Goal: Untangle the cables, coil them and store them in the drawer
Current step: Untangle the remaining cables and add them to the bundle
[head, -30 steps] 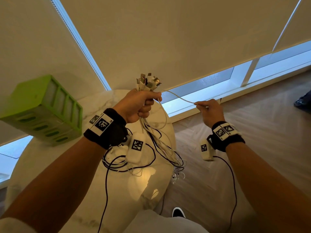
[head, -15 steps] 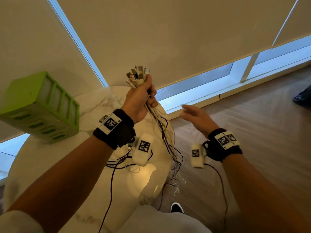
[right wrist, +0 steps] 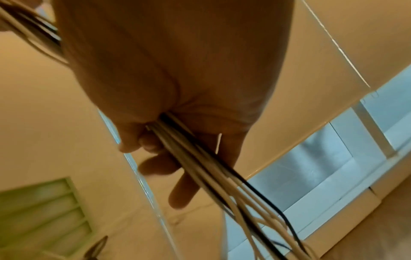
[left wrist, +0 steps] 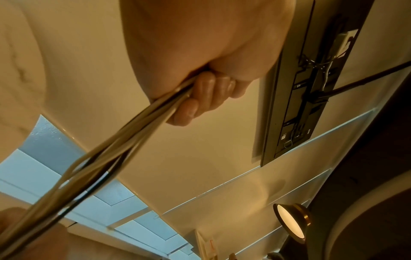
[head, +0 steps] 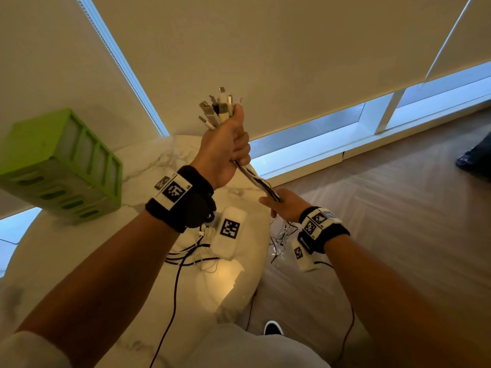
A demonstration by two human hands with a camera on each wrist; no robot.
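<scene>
My left hand is raised above the table, fist curled tight round a bundle of cables just below their plugs. The plugs fan out above the fist, white and grey, some with bare metal tips. From the left wrist view I see my fingers wrapped round the strands, which leave the fist pulled taut and blur toward the lower left of that view.

My right hand sits lower, off the table's right edge, over the wooden floor. It grips the same bundle further down; the stretch between the two fists runs straight and tight. In the right wrist view the cables come out from under my curled palm, mostly white with one or two black, and splay apart below it. Two fingers reach down beside the strands, less tightly curled than the rest.

Below the right hand the loose ends hang in a tangle beside the table's edge. On the table, under my left wrist, more black and white cable lies in loops.

A green drawer unit stands on the table's left side, well apart from both hands. I cannot tell whether any drawer is open.
</scene>
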